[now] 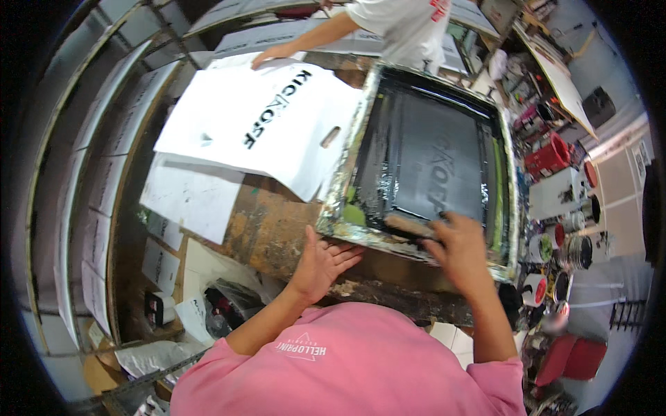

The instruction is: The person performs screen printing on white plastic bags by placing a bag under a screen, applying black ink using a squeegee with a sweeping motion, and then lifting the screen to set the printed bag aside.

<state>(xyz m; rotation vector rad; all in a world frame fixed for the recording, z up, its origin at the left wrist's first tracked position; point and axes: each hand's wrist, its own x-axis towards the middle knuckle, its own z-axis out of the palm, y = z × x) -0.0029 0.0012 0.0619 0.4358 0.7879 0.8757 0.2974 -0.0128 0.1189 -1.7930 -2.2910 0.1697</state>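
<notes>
Left hand (321, 262): open, perhaps touching screen frame (388, 242) | Right hand (459, 247): curled round 1 wooden squeegee (408, 224)

One head-worn fisheye camera is looking down past a pink shirt (374, 367); it is facing the tabletop (267, 222) and framed screen (374, 239) from near.

Lettering (278, 104) marks the white bag (229, 125), framed screen (433, 118) and pink shirt (347, 374).

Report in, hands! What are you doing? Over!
Right hand holding squeegee, inside inky frame. Left hand open, by frame's near edge. Co-worker's hand at white bag, clear of frame.
</notes>
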